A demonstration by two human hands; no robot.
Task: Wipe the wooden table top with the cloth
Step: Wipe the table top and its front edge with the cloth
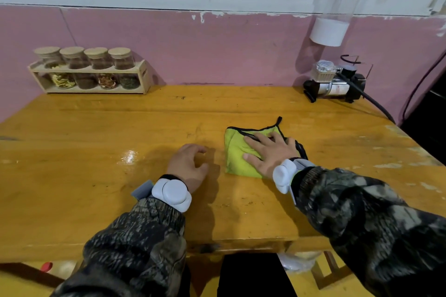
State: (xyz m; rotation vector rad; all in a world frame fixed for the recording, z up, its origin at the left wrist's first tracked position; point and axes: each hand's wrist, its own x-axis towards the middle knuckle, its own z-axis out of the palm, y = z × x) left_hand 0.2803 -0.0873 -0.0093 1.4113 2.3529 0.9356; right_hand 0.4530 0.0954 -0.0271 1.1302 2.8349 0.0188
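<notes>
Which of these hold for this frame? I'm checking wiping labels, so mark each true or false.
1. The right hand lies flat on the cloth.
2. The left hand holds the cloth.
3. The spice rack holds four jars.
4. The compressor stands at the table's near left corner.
1. True: the right hand lies flat on the green cloth.
2. False: the left hand rests empty on the table, beside the cloth.
3. True: the spice rack holds four cork-lidded jars.
4. False: the compressor stands at the far right, by the wall.

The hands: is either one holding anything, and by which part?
Neither grips anything. The right hand lies flat, fingers spread, on the green cloth's right half; the left hand rests loosely curled on the bare table.
</notes>
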